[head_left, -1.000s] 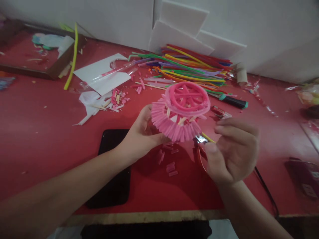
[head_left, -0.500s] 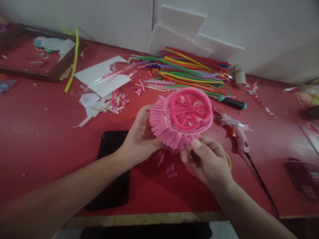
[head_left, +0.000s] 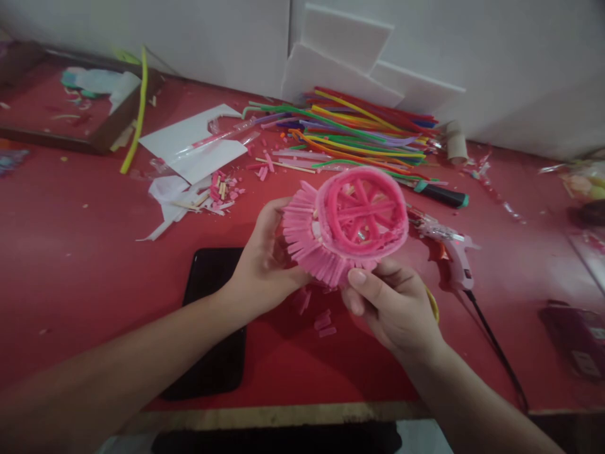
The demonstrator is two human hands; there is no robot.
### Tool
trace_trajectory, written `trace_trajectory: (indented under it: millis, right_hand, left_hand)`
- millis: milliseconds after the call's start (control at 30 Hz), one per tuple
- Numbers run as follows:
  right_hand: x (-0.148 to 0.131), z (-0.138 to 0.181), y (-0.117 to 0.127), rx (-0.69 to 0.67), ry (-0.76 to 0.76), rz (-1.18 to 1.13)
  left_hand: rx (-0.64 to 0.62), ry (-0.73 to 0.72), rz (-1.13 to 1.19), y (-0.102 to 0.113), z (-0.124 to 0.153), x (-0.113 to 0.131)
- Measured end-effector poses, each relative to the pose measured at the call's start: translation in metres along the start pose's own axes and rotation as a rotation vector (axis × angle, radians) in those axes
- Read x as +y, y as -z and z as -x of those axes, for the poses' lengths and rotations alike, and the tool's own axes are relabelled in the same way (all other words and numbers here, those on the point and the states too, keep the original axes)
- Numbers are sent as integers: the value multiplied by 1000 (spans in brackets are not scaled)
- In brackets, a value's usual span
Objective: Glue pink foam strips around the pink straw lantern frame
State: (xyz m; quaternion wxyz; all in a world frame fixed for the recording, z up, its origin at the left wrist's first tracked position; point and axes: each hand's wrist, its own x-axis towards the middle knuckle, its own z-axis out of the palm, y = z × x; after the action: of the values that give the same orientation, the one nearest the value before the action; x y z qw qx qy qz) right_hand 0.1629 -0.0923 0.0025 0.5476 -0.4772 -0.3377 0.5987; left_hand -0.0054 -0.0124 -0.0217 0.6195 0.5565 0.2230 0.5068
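Held up over the red table is a round pink pipe-cleaner craft, with a fuzzy rim and crossed spokes in its top. Short pink pipe-cleaner pieces fan out as a fringe along its left and lower side. My left hand is wrapped round the craft from the left, its fingertips hidden behind the fringe. At the lower edge my right hand pinches the fringe between thumb and fingers. Pink cut pieces lie on the table underneath.
A glue gun with a black cord lies at right, near a dark-handled tool. Colourful pipe cleaners are heaped at the back before white boards. A black phone or tablet rests by my left forearm; a brown tray stands far left.
My right thumb has shifted left along the fringe's lower edge. The craft has turned and moved slightly, while my left hand keeps its hold.
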Motion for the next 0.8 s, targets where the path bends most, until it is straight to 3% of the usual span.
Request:
trace_trajectory:
  millis: [567, 800]
  right_hand:
    - [-8, 1, -2, -1, 51, 53]
    - [-8, 2, -3, 6, 4, 53]
  left_hand:
    - [60, 30, -59, -2, -1, 5]
    - [40, 36, 10, -2, 0, 2]
